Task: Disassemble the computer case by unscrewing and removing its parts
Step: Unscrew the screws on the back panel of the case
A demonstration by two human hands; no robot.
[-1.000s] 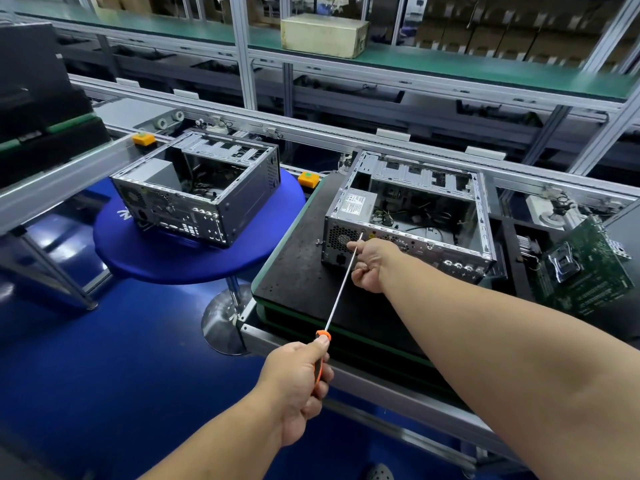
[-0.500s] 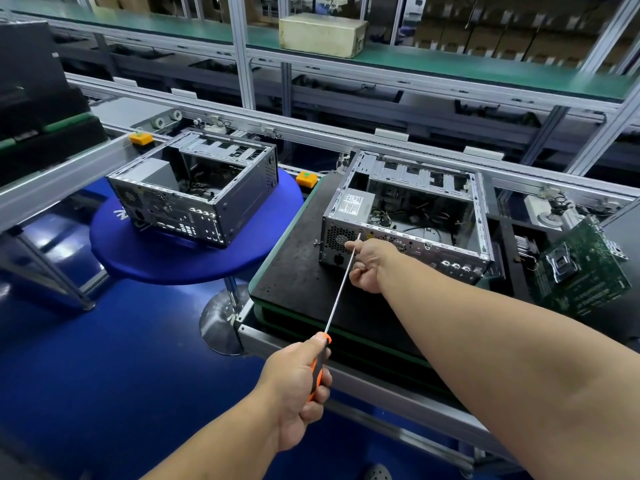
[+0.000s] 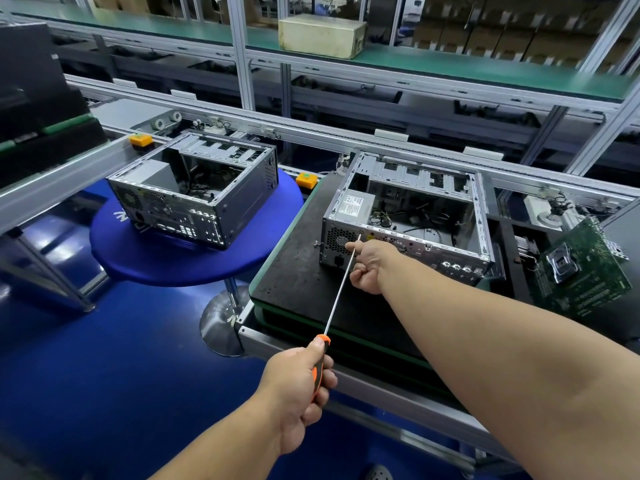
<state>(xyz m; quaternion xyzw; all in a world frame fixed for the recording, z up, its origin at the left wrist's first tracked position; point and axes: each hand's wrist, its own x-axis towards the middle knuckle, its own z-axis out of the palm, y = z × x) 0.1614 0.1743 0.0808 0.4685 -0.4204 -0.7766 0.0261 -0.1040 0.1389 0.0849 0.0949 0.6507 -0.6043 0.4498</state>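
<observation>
The computer case (image 3: pixel 405 220) sits open-topped on the black mat (image 3: pixel 294 271), bare metal frame, its labelled power supply and loose cables inside. My left hand (image 3: pixel 298 389) curls round the orange handle of the long screwdriver (image 3: pixel 337 292), whose tip meets the case's rear panel. My right hand (image 3: pixel 369 265) pinches the shaft near the tip.

Left hand (image 3: pixel 301 393) grips the orange handle of a long screwdriver (image 3: pixel 337 296); right hand (image 3: pixel 369 266) pinches the shaft near its tip, at the rear panel of the open computer case (image 3: pixel 408 220) on the black mat (image 3: pixel 294 271). Second open case (image 3: pixel 194 195) sits on a blue round table (image 3: pixel 173 268) to the left; green circuit board (image 3: pixel 585 268) lies right.
</observation>
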